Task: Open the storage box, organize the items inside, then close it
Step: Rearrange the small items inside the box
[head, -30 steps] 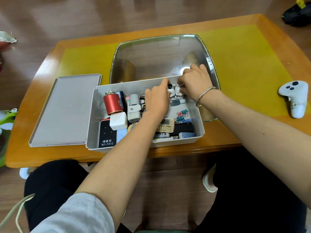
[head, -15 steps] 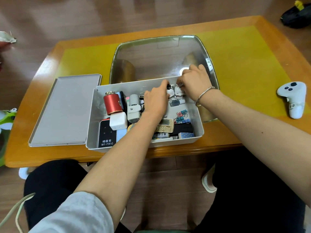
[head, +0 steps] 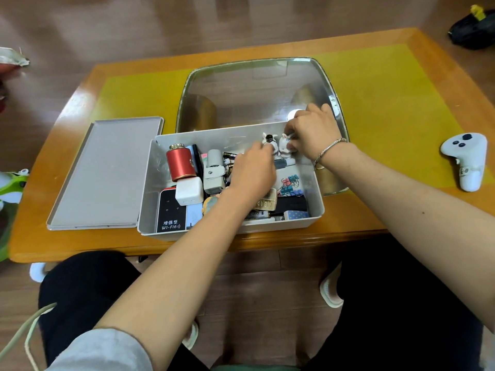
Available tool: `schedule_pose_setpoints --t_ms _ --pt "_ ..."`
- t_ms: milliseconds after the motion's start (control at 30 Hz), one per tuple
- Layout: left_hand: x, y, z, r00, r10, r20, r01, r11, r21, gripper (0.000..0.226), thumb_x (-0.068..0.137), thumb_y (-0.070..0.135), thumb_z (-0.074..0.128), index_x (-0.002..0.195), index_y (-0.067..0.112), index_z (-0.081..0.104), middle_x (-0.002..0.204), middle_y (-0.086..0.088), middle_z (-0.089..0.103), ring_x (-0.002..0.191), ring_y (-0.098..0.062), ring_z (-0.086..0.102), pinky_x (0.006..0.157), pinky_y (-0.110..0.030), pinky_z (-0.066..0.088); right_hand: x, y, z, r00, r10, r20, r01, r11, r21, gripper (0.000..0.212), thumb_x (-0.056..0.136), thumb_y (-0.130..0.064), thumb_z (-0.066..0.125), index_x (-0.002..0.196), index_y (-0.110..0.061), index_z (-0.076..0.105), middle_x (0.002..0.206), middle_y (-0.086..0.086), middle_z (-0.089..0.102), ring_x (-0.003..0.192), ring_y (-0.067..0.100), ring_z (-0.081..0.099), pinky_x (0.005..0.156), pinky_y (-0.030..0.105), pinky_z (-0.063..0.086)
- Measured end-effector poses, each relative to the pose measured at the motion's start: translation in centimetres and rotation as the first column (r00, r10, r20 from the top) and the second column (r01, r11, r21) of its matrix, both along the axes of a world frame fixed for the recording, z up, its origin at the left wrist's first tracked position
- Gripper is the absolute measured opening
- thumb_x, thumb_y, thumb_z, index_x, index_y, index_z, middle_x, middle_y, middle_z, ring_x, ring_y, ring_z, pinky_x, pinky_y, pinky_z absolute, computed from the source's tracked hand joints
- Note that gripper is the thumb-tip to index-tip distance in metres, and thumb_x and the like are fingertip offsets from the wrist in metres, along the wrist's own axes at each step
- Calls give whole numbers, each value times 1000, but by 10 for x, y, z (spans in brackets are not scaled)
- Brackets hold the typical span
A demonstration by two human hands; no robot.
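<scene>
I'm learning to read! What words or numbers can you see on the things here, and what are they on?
"增强型" and "WI-FI6": on the black device in the near left corner of the storage box.
Print on the beige tag beside the left hand: too blurred to read.
Marks on the battery and the white controller: too small to read.

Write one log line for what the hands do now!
box open | lid beside | left hand on dark figurine | right hand pinches white figurine

My storage box (head: 316,207) and its lid (head: 107,172) are grey. The canister (head: 180,162) is red; the controller (head: 467,159) white; the table (head: 401,84) orange with yellow inlay.
</scene>
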State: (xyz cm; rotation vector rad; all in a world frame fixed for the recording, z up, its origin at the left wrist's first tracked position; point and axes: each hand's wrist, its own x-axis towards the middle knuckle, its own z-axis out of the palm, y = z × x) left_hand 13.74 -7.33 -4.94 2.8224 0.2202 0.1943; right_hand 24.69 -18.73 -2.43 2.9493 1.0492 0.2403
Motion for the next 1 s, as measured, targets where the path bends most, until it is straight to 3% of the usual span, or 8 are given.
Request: schedule_pose_setpoints --t_ms 133,233,433,1000 --pt "-6 -21 -8 939 -206 -276 231 971 63 41 102 33 29 131 12 49 147 -5 39 131 -25 37 99 -50 30 -1 3 1 1000 1 -2 -1 998 -59 25 77 -32 71 99 -20 70 105 2 64 107 26 46 86 37 28" --pt "-5 -23 -13 905 -215 -366 250 967 49 47 103 38 24 140 14 42 156 -2 26 141 -22 25 103 -53 25 -3 6 4 1000 19 17 -17 994 -108 21 78 -27 70 99 -21 70 104 1 63 108 27 46 87 37 29" --pt "-5 -22 -16 903 -215 -372 245 969 34 51 102 43 22 142 18 40 159 -3 20 144 -22 18 107 -55 20 -4 8 7 998 50 49 -43 989 -140 22 87 -18 59 105 -19 70 110 5 63 111 30 45 90 37 28" --pt "-4 -25 -21 895 -219 -389 237 971 -2 53 101 47 22 146 20 34 161 -3 7 148 -23 4 111 -54 18 -5 8 3 996 63 66 -54 990 -130 21 87 -15 59 106 -20 68 109 4 62 110 30 46 89 39 29"
